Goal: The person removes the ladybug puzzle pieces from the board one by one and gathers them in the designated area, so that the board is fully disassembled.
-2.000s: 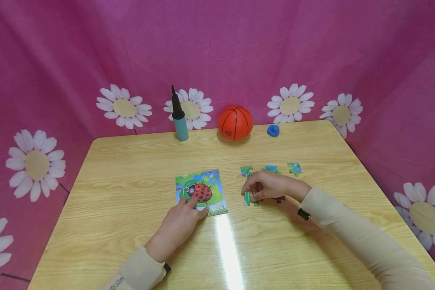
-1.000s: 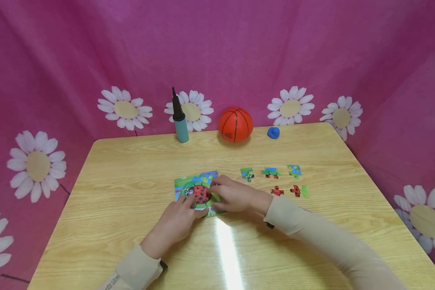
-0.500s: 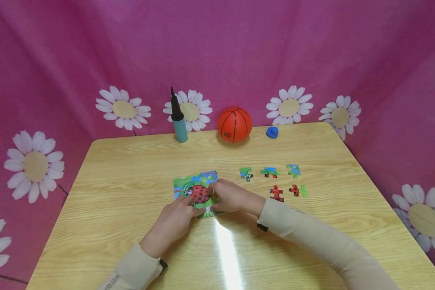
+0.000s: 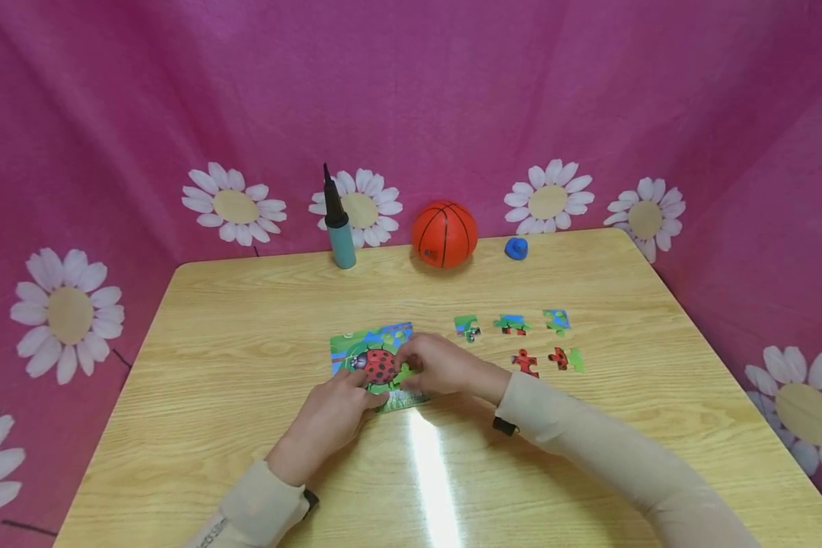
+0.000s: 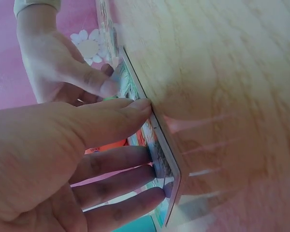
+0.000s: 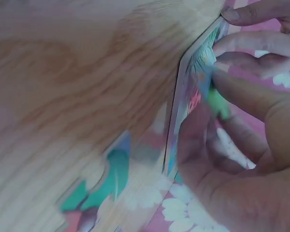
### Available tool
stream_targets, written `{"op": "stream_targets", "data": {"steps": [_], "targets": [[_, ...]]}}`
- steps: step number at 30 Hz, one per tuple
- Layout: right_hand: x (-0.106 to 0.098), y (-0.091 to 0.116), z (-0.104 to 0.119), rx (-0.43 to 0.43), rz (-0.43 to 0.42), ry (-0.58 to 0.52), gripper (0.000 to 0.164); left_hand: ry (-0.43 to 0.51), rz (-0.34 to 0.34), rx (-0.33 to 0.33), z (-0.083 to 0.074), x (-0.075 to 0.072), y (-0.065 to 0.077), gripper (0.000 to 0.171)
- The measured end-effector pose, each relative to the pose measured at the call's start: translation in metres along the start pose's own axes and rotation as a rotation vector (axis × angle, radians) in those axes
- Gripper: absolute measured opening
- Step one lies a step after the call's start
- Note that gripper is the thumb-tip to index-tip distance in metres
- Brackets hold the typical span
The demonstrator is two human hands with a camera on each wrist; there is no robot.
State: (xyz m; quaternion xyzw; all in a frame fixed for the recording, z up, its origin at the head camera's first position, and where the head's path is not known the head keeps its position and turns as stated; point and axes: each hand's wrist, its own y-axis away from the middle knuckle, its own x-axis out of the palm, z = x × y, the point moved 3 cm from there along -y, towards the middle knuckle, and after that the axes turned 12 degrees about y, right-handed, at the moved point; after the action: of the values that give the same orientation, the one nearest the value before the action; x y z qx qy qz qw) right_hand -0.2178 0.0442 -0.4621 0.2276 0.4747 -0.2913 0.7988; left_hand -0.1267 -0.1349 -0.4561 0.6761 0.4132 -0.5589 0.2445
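Observation:
A square ladybug puzzle board (image 4: 356,339) lies on the table in front of me. My left hand (image 4: 327,417) rests on its near left part; in the left wrist view the thumb and fingertips (image 5: 144,153) touch the board near its edge. Over the board's right side, my right hand (image 4: 447,368) pinches a green jigsaw piece (image 4: 403,374) between thumb and fingers. The right wrist view shows this green piece (image 6: 217,102) close over the picture, partly hidden by the fingers.
Several loose jigsaw pieces lie right of the board, among them a green-blue piece (image 4: 466,327) and a red one (image 4: 524,362). At the back stand a hand pump (image 4: 342,243), an orange ball (image 4: 445,234) and a blue rubber duck (image 4: 517,248). The wooden table (image 4: 246,320) meets a pink curtain.
My right hand has taken a jigsaw piece from the loose ones on the right and carried it left over the board. In the last half second the piece has come into sight. The left hand has hardly moved.

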Motion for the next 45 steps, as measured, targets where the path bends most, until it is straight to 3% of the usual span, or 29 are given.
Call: {"op": "stream_targets", "data": {"steps": [5,11,16,22,28,33,37,42,45], "targets": [[-0.010,0.017,-0.015,-0.070,-0.041,-0.118,0.008,0.012,0.005,-0.009,-0.002,0.001,-0.002,0.023],[-0.027,0.045,-0.037,-0.034,-0.049,-0.189,0.015,0.064,0.027,-0.043,-0.001,0.001,-0.002,0.023],[-0.043,0.076,-0.060,-0.029,0.017,-0.210,0.016,0.071,0.019,-0.065,0.004,0.002,0.000,0.023],[-0.058,0.127,-0.093,-0.060,0.123,-0.241,0.014,0.143,0.034,-0.070,0.012,0.002,-0.002,0.021],[-0.056,0.175,-0.124,-0.005,0.161,-0.237,0.016,0.226,0.025,-0.048,0.022,0.003,-0.002,0.021],[-0.054,0.199,-0.142,0.042,0.156,-0.219,0.017,0.272,0.038,-0.039,0.028,0.001,-0.005,0.024],[-0.054,0.206,-0.148,0.065,0.139,-0.201,0.020,0.308,0.065,-0.107,0.037,-0.003,-0.006,0.035],[-0.053,0.208,-0.149,0.089,0.127,-0.149,0.020,0.310,0.095,-0.261,0.060,-0.008,-0.003,0.064],[-0.053,0.208,-0.148,0.106,0.128,-0.114,0.021,0.323,0.146,-0.353,0.073,-0.009,-0.002,0.081]]}}
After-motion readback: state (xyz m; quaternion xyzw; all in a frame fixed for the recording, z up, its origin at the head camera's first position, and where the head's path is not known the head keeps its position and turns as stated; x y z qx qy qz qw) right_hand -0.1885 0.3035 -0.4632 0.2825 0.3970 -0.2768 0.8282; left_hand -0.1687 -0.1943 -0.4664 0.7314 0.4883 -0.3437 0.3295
